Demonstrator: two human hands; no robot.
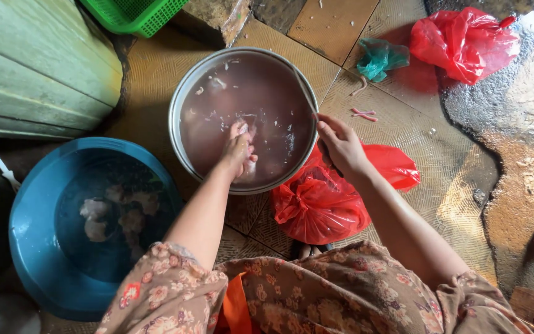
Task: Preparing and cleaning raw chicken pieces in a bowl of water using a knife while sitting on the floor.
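Left hand [240, 150] dipped in the metal basin [183, 93] of murky reddish water, fingers curled around a pale piece, right hand [340, 142] pinching a thin knife over the basin's right rim, red bag [316, 207] touching that edge, blue tub [32, 235] lower left, open tiles [415, 136] to the right.

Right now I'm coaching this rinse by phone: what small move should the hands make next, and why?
Probably lift the left hand with the pale piece it grips out of the murky pinkish water. It is submerged in the metal basin, while the right hand steadies the rim; similar pale pieces already lie in the blue tub alongside.
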